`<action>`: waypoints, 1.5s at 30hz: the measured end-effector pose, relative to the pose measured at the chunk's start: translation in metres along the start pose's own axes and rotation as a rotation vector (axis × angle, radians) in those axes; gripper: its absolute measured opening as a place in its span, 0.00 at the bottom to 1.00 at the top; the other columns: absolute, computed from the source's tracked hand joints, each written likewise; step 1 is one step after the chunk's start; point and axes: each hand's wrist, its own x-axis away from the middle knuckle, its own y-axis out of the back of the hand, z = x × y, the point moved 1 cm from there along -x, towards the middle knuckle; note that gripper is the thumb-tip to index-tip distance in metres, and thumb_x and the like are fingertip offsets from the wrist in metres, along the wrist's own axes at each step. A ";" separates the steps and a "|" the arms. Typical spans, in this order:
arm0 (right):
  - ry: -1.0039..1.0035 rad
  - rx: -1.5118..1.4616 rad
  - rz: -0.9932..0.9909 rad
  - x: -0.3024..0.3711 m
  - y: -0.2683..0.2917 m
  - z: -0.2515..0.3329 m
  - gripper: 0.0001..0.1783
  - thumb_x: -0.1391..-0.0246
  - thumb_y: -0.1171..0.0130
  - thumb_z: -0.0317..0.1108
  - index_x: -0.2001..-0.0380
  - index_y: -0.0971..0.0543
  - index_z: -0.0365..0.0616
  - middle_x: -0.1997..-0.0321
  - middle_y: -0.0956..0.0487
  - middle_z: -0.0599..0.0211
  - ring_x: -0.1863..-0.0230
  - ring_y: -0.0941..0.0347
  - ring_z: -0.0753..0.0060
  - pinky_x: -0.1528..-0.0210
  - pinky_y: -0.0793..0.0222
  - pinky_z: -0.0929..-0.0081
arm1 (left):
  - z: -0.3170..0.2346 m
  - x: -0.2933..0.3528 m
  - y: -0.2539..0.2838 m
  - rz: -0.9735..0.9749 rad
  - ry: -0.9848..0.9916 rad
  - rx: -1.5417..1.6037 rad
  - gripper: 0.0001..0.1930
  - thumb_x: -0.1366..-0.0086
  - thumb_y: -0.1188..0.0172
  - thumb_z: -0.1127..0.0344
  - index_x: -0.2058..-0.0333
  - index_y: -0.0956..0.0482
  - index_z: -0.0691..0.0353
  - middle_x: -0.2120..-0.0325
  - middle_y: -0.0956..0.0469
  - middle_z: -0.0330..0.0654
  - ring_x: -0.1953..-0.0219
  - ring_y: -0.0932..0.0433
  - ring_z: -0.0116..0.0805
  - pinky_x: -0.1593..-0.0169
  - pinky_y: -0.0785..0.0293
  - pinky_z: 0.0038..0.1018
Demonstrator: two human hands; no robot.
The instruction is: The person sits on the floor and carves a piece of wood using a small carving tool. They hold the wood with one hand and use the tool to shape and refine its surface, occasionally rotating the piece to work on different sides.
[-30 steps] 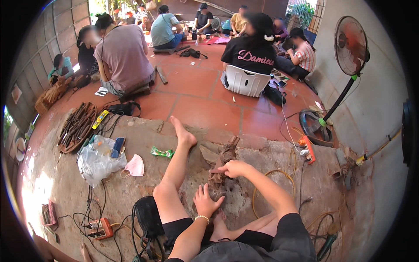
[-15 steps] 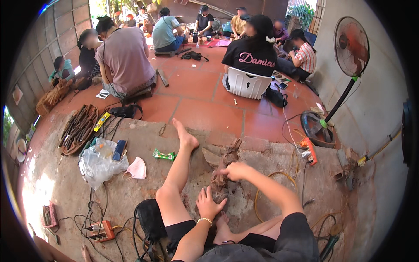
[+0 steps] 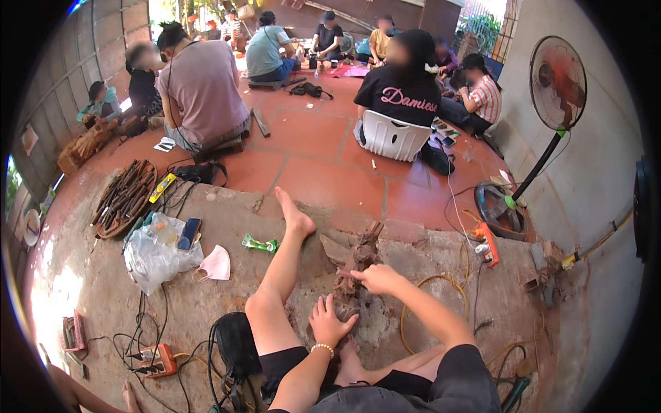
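Brown wood, it seems, is the material of the knotted piece (image 3: pixel 364 253), which lies on the rough concrete (image 3: pixel 227 303) between the person's 2 legs. Nearest, the left hand (image 3: pixel 330 322), wearing 1 bracelet (image 3: pixel 322 347) of pale beads, is at the near end of the piece; its fingers are spread and close on nothing. A little farther, the right hand (image 3: pixel 380 279) has its fingers curled around 1 thin reddish stick (image 3: pixel 344 274), which points leftward across the wood.

I judge the piece stiff and rather heavy, more dry than slippery, with narrow projecting parts that could break. Its thick middle appears the safer place for taking hold.

What kind of object the stick is, I cannot tell, because the right hand hides much of it. The left palm covers its own contact, so how firmly it presses is unclear. Surface details of the wood are too small to make out.

Farther, on the left, dark rods (image 3: pixel 124 199) fill a basket, whose contents overlap one another.
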 end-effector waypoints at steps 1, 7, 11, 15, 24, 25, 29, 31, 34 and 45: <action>0.047 0.059 0.058 0.001 0.008 0.001 0.22 0.53 0.51 0.36 0.52 0.31 0.68 0.71 0.23 0.61 0.67 0.26 0.58 0.66 0.30 0.62 | 0.000 0.001 0.000 0.006 -0.003 -0.022 0.44 0.64 0.38 0.40 0.49 0.38 0.58 0.51 0.37 0.56 0.50 0.38 0.53 0.51 0.42 0.46; 0.021 0.025 -0.085 0.004 -0.011 -0.012 0.24 0.53 0.51 0.39 0.49 0.34 0.72 0.77 0.25 0.56 0.74 0.27 0.53 0.72 0.31 0.61 | 0.001 -0.001 0.003 0.015 0.007 -0.022 0.43 0.63 0.39 0.39 0.49 0.38 0.58 0.50 0.38 0.55 0.49 0.38 0.52 0.50 0.43 0.47; -0.054 -0.004 -0.073 0.006 0.000 -0.029 0.25 0.53 0.51 0.38 0.49 0.35 0.70 0.74 0.24 0.58 0.71 0.26 0.57 0.71 0.30 0.62 | -0.004 -0.001 0.005 0.043 0.033 0.000 0.44 0.63 0.38 0.40 0.49 0.40 0.58 0.49 0.38 0.55 0.48 0.39 0.51 0.50 0.43 0.47; 0.007 -0.022 -0.065 0.012 -0.014 -0.013 0.25 0.54 0.50 0.37 0.49 0.35 0.69 0.76 0.24 0.57 0.72 0.26 0.54 0.72 0.30 0.60 | -0.004 -0.004 0.007 0.034 0.023 -0.002 0.43 0.63 0.38 0.40 0.49 0.39 0.58 0.50 0.38 0.55 0.48 0.39 0.51 0.50 0.42 0.47; 0.058 -0.017 -0.040 0.006 0.007 -0.017 0.23 0.51 0.52 0.38 0.50 0.34 0.71 0.76 0.24 0.57 0.74 0.27 0.54 0.71 0.31 0.60 | 0.000 -0.004 0.003 0.000 0.013 -0.025 0.44 0.64 0.37 0.41 0.49 0.39 0.59 0.50 0.37 0.55 0.49 0.38 0.52 0.50 0.41 0.45; 0.007 -0.033 -0.065 0.001 0.005 -0.029 0.23 0.52 0.51 0.38 0.50 0.34 0.70 0.75 0.24 0.58 0.72 0.26 0.55 0.71 0.30 0.61 | 0.002 -0.003 0.002 -0.011 0.013 -0.026 0.44 0.64 0.37 0.41 0.49 0.39 0.59 0.50 0.38 0.55 0.50 0.38 0.52 0.51 0.41 0.44; 0.033 0.075 -0.008 -0.001 0.007 -0.006 0.23 0.54 0.50 0.36 0.52 0.31 0.69 0.73 0.23 0.60 0.70 0.25 0.59 0.70 0.30 0.64 | -0.001 -0.003 0.003 0.024 0.009 -0.044 0.44 0.64 0.37 0.41 0.49 0.39 0.60 0.51 0.37 0.56 0.50 0.38 0.52 0.51 0.41 0.45; 0.049 0.083 0.030 0.000 0.016 -0.001 0.23 0.54 0.49 0.39 0.51 0.32 0.66 0.73 0.24 0.55 0.70 0.27 0.53 0.68 0.31 0.61 | -0.002 -0.003 0.001 0.003 -0.007 -0.023 0.44 0.64 0.37 0.41 0.49 0.39 0.60 0.51 0.37 0.56 0.49 0.38 0.52 0.50 0.41 0.45; -0.169 -0.184 -0.129 -0.010 0.001 -0.013 0.25 0.55 0.48 0.36 0.50 0.33 0.61 0.70 0.24 0.56 0.67 0.28 0.51 0.64 0.32 0.60 | -0.003 -0.004 0.001 0.019 0.008 0.002 0.45 0.64 0.37 0.40 0.49 0.39 0.60 0.51 0.37 0.56 0.49 0.38 0.52 0.50 0.41 0.45; -0.310 -0.207 -0.337 0.027 -0.033 -0.004 0.24 0.52 0.51 0.36 0.48 0.36 0.61 0.75 0.25 0.58 0.73 0.27 0.52 0.71 0.30 0.59 | -0.003 -0.005 0.003 0.020 -0.005 -0.002 0.44 0.62 0.39 0.40 0.49 0.40 0.59 0.50 0.38 0.56 0.49 0.39 0.52 0.51 0.42 0.46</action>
